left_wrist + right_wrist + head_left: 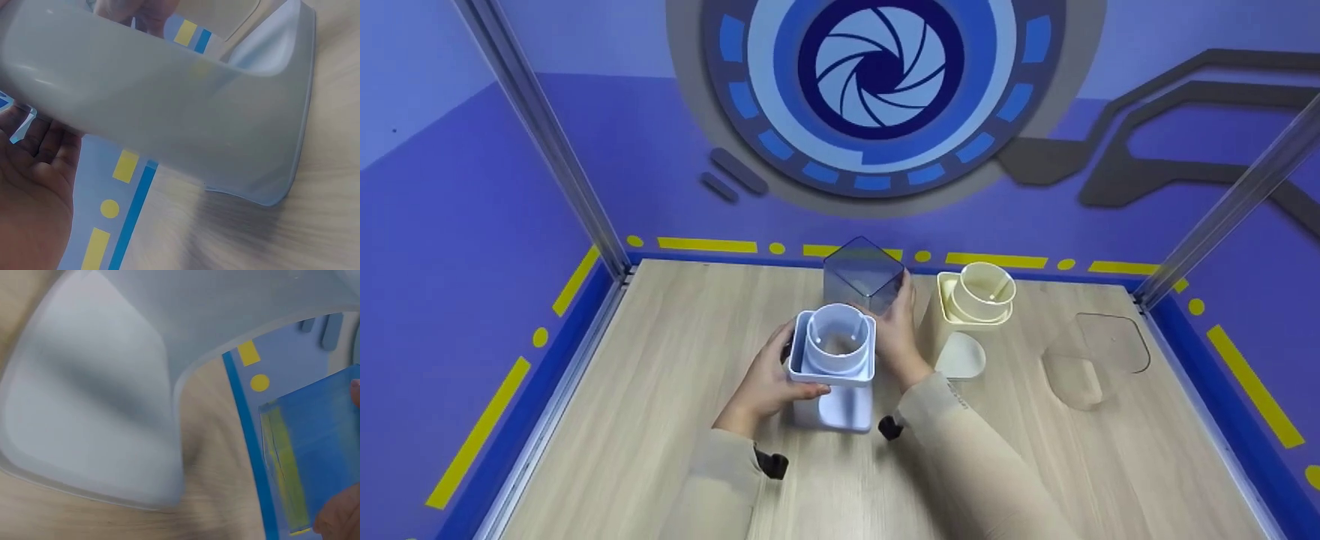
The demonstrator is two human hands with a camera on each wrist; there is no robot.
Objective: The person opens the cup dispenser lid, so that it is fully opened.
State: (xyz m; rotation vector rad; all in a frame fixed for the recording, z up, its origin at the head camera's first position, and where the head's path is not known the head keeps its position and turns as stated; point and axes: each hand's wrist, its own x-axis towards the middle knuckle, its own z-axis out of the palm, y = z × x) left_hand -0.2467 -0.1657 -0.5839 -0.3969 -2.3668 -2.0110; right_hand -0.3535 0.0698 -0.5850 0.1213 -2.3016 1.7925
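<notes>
A light-blue plastic stand (844,412), with a square tray-like top, a round open collar and a scooped base, stands upright in front of me. My left hand (761,386) grips its upper left side, thumb toward me. In the left wrist view the stand's smooth body (157,107) covers much of the frame, and the left palm (34,202) lies beside it. Behind the stand, my right hand (894,330) holds a clear, bluish, box-shaped cover (851,285) by its right side. The right wrist view has this cover (315,444) beyond the stand.
To the right stands a cream stand (949,319) of the same shape with a pale scooped base (962,356). Farther right, a clear brownish cover (1099,360) lies on the wooden table (675,360). Blue walls (607,172) and metal posts (547,142) enclose the table.
</notes>
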